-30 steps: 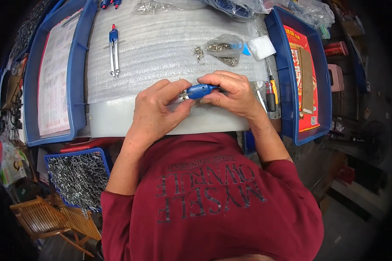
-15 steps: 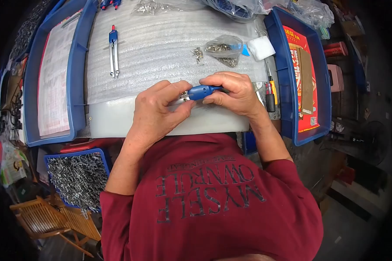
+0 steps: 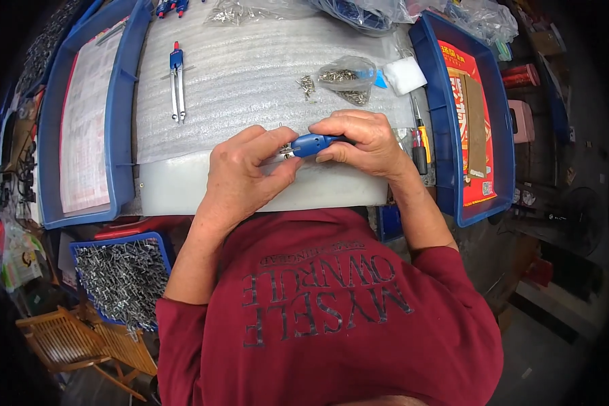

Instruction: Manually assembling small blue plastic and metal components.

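Note:
A drawing compass (image 3: 311,144) with a blue head and metal legs lies sideways between my hands, over the near edge of the worktop. My left hand (image 3: 247,166) pinches the metal legs close to the head. My right hand (image 3: 365,143) is closed with thumb and forefinger around the other end of the blue head, where a dark piece shows in part. Another compass (image 3: 176,81), blue with a red tip, rests on the foam sheet at the left. Small metal screws (image 3: 307,88) lie loose beside a clear bag of screws (image 3: 348,78).
Blue trays stand at the left (image 3: 120,115) and right (image 3: 443,122). Screwdrivers (image 3: 421,145) and a white pad (image 3: 405,75) lie near the right tray. A blue basket of metal parts (image 3: 162,254) sits low at the left. Plastic bags (image 3: 365,13) lie at the back.
The compass and both hands stay almost in place; more of the dark piece shows at my right fingers.

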Tool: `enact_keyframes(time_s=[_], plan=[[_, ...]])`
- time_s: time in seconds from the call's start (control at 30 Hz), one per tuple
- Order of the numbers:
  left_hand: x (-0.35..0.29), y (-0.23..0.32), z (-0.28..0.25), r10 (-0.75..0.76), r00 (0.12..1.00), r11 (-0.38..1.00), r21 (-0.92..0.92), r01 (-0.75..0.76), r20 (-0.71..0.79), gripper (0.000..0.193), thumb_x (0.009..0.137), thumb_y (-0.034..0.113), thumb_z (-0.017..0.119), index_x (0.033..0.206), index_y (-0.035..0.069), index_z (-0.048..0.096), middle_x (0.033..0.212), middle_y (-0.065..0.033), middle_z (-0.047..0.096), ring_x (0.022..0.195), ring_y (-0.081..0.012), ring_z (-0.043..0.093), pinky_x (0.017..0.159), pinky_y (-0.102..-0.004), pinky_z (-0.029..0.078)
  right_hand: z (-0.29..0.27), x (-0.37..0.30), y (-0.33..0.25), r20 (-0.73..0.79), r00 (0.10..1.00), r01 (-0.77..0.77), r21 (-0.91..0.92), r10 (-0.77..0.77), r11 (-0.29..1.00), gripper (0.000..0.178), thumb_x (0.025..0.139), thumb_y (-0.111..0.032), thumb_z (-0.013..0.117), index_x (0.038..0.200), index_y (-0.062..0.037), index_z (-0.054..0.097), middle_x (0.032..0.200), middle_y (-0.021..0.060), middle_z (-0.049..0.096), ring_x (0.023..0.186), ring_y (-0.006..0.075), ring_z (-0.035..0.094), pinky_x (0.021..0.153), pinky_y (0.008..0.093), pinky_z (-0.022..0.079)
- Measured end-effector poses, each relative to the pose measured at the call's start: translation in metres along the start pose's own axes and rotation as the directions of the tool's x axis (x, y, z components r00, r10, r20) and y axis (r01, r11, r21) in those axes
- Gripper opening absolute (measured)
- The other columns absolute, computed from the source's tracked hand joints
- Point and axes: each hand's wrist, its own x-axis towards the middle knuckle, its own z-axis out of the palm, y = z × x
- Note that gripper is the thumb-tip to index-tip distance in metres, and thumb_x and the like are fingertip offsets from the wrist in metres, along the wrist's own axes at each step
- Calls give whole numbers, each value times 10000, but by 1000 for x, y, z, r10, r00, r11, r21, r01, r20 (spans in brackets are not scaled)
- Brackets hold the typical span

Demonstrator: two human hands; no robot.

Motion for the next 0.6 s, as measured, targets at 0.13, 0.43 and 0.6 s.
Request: enact_keyframes(time_s=[0.13, 0.43, 0.6], plan=[[-1, -1, 1, -11, 1000, 1000, 3, 11, -13, 229, 631, 120, 687, 853, 106, 630, 608, -51, 508, 513, -188, 514, 471, -298, 404, 2, -1, -1, -31, 999, -21, -10, 20, 1000, 328, 643, -175, 725, 905, -4, 625, 746, 91, 618, 658, 209, 594, 574, 285, 457], [1, 1, 1, 1, 1000, 1000, 16, -1, 2, 233, 632, 111, 686, 858, 108, 632, 609, -50, 509, 509, -177, 519, 466, -295, 406, 0, -3, -1, -21, 1000, -10, -12, 10, 1000, 335, 635, -171, 728, 904, -2, 623, 717, 95, 611, 637, 208, 586, 559, 288, 452], [3, -1, 4, 39, 997, 999, -9, -39, -61, 235, 638, 118, 688, 865, 109, 631, 603, -48, 505, 504, -184, 516, 465, -298, 407, -3, 2, 5, 5, 1000, 8, 22, -8, 1000, 327, 635, -170, 728, 896, -3, 627, 714, 93, 612, 623, 209, 583, 556, 293, 451]])
